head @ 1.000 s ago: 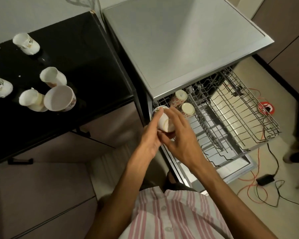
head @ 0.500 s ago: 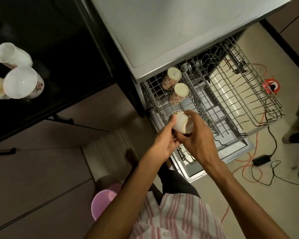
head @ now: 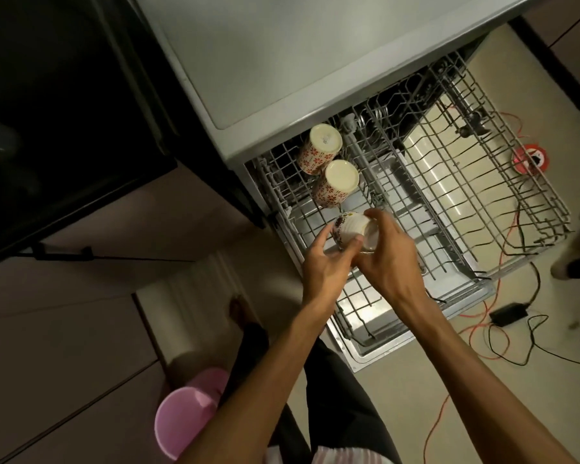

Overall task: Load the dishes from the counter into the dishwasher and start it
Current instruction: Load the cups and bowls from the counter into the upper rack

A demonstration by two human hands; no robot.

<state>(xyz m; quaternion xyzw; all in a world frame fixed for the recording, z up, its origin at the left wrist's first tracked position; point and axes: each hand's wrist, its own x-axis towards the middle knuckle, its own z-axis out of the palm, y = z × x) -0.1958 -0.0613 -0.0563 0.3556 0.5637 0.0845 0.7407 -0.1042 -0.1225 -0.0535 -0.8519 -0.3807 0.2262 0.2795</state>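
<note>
A white ribbed cup (head: 352,229) with a dark pattern near its rim is tipped on its side over the left side of the pulled-out wire rack (head: 449,209) of the dishwasher (head: 302,51). My right hand (head: 387,254) grips it round its base end. My left hand (head: 325,266) holds it from below with thumb and fingers. Two cream cups with red flowers, one (head: 320,149) behind the other (head: 335,184), stand upside down in the rack just behind the held cup.
The black counter (head: 61,105) lies to the left. A pink bucket (head: 185,420) stands on the floor by my legs. Orange and black cables with a black adapter (head: 508,314) run over the floor right of the rack. Someone's foot (head: 573,267) is at the right edge.
My hands have carried the cup down from beside the dishwasher's corner and over the rack, below the two flowered cups. My view has dropped, and the cups on the counter have left the frame.
</note>
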